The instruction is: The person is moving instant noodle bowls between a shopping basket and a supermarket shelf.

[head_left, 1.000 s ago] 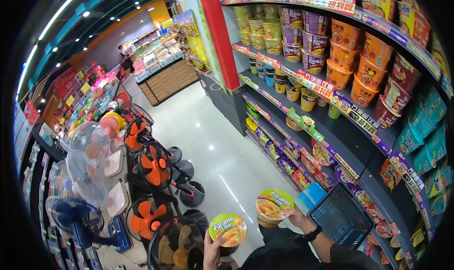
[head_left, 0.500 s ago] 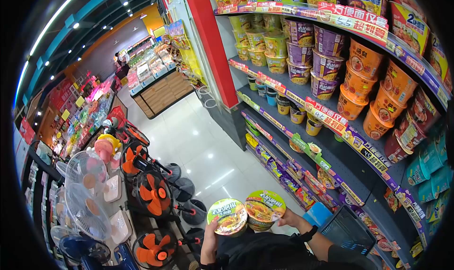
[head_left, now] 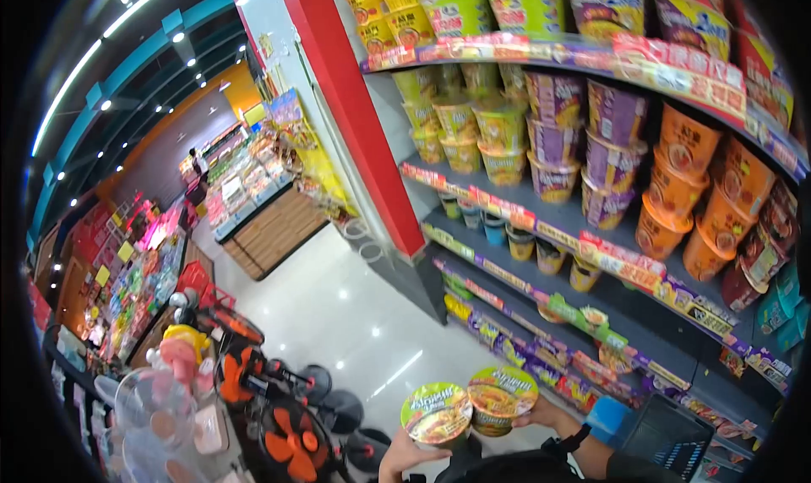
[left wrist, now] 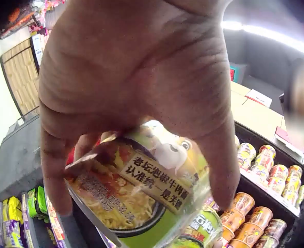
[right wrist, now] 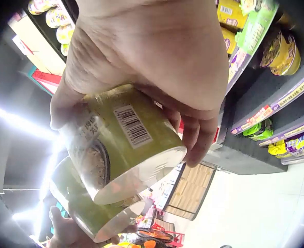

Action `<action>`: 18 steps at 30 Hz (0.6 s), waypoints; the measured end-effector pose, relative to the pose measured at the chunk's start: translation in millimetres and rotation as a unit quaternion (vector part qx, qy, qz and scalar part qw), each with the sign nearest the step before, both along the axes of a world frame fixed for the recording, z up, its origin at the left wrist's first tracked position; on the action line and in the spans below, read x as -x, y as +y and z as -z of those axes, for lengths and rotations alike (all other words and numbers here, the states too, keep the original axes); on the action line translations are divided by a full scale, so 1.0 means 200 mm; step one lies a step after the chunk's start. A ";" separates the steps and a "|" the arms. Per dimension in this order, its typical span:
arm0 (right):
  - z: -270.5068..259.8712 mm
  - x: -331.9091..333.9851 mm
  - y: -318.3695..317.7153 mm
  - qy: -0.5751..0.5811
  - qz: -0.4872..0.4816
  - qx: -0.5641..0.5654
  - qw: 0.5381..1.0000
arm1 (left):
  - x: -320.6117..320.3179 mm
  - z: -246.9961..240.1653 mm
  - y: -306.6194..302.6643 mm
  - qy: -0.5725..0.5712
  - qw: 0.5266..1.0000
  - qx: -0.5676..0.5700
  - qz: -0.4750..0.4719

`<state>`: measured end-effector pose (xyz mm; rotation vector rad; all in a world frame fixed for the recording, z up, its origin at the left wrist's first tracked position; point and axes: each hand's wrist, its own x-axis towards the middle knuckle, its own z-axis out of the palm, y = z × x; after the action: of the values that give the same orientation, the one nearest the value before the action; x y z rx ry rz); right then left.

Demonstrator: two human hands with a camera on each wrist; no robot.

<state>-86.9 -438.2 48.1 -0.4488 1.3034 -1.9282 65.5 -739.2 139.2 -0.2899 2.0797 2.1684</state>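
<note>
Low in the head view, two instant noodle cups with green lids and noodle pictures are held side by side. My left hand (head_left: 404, 458) grips the left noodle cup (head_left: 436, 414); in the left wrist view its fingers and thumb spread around that cup's printed side. The right noodle cup (head_left: 504, 394) is in my right hand (head_left: 547, 417). Seen in the right wrist view, the thumb and fingers wrap this cup, whose barcode (right wrist: 132, 125) shows on its wall. The lids sit edge by edge, facing up toward the head camera.
Shelves of noodle cups (head_left: 553, 158) line the right side. A dark shopping basket (head_left: 667, 436) and a blue item (head_left: 606, 420) are beside my right arm. Orange-bladed fans (head_left: 291, 442) stand along the left of the tiled aisle (head_left: 363, 339). A red pillar (head_left: 355, 120) marks the shelf end.
The two cups were apart a second ago and came together side by side. Both remain gripped. The head view has shifted, bringing the noodle shelves lower and larger.
</note>
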 end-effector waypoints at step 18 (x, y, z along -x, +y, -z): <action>-0.35 0.69 -1.42 0.211 0.001 -0.136 0.968 | 0.80 0.18 -1.52 0.128 0.990 -0.055 0.006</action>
<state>-224.7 -722.4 118.9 -0.7430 1.8112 -1.6719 -94.2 -1043.0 102.5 0.0133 2.0661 2.4134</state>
